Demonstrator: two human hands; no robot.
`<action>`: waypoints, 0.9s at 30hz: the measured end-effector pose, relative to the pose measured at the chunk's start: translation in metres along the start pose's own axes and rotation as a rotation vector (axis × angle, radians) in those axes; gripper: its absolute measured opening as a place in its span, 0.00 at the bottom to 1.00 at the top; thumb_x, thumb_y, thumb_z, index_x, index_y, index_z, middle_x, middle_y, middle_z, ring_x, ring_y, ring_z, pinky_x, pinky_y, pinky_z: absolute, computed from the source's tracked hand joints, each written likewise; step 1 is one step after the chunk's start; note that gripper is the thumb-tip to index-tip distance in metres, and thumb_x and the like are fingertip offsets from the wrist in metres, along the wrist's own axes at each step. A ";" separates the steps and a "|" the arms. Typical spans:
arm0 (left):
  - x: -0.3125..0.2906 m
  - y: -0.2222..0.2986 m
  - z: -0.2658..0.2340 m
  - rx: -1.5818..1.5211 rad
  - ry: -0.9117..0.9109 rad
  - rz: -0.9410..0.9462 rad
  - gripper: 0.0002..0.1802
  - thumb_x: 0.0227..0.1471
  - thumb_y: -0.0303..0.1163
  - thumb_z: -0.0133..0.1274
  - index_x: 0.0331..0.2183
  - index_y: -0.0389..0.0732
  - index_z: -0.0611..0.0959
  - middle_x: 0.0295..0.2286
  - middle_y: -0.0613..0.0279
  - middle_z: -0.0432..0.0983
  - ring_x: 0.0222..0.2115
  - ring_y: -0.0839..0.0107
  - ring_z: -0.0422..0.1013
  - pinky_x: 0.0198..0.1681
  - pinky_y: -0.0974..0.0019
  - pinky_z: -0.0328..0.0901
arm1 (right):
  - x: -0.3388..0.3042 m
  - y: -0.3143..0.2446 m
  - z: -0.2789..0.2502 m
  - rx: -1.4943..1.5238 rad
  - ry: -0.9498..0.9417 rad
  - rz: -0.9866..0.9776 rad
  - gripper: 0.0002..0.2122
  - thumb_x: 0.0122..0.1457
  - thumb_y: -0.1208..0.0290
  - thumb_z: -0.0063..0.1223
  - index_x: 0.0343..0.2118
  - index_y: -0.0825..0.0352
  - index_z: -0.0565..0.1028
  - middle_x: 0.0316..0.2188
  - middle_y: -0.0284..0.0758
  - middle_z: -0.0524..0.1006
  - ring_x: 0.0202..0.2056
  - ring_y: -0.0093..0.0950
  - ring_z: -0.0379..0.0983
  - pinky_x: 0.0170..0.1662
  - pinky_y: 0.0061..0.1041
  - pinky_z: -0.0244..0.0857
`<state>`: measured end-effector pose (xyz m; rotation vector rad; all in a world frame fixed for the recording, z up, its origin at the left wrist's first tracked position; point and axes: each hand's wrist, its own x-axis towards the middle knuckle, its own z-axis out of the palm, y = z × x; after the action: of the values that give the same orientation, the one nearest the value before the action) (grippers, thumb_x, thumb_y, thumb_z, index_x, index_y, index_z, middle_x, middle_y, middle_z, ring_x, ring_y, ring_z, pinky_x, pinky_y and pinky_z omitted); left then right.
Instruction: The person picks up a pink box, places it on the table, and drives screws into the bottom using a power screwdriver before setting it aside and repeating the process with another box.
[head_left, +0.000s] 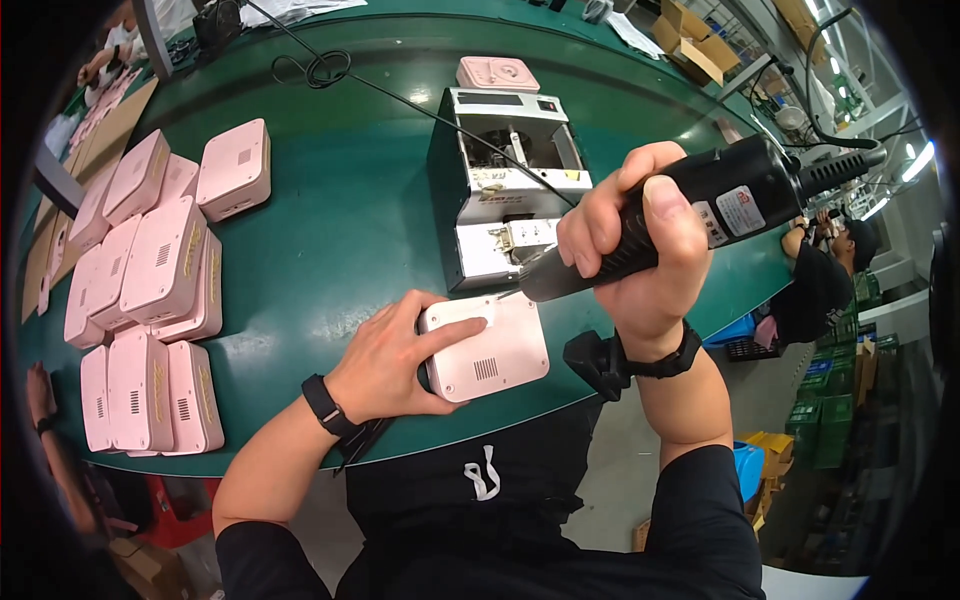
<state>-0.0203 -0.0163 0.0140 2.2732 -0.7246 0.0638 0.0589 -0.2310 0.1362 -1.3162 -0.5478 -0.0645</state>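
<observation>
- The pink box (487,347) lies on the green tabletop (340,230), pinned flat by the left hand (395,360) so it stays put.
- The right hand (635,250), at 2 o'clock, grips the black screwdriver (690,205), tip down on the box.

Single head-worn fisheye view, looking steeply down from above the person's chest onto the green bench (340,230); the picture is upright, its left being the person's left; both forearms enter from the lower edge, the left hand (395,360) and right hand (630,250) close beneath the lens; straight bench edges bow toward the dark circular rim; the factory floor and distant shelving appear at far right.
</observation>
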 end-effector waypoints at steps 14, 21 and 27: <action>0.003 -0.006 0.000 -0.034 0.018 0.022 0.44 0.26 0.43 0.72 0.52 0.57 0.79 0.44 0.56 0.68 0.43 0.55 0.70 0.45 0.57 0.68 | -0.003 0.032 0.004 0.109 -0.079 0.046 0.09 0.63 0.62 0.42 0.36 0.63 0.63 0.16 0.34 0.65 0.15 0.25 0.60 0.22 0.28 0.58; 0.003 0.001 0.005 -0.024 0.009 0.015 0.44 0.26 0.42 0.72 0.53 0.58 0.79 0.45 0.56 0.67 0.44 0.54 0.70 0.47 0.56 0.68 | -0.008 0.018 0.012 0.006 0.059 0.042 0.09 0.62 0.63 0.43 0.38 0.64 0.64 0.17 0.34 0.65 0.15 0.25 0.60 0.22 0.29 0.59; 0.018 0.011 0.017 0.022 -0.001 0.050 0.47 0.27 0.42 0.71 0.55 0.60 0.75 0.47 0.54 0.66 0.45 0.54 0.70 0.48 0.55 0.68 | 0.007 -0.009 -0.009 -0.013 0.060 -0.115 0.08 0.62 0.66 0.44 0.39 0.65 0.65 0.17 0.35 0.67 0.15 0.26 0.62 0.22 0.30 0.61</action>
<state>-0.0136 -0.0425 0.0138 2.2758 -0.7852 0.0953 0.0654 -0.2400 0.1459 -1.2908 -0.5726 -0.2026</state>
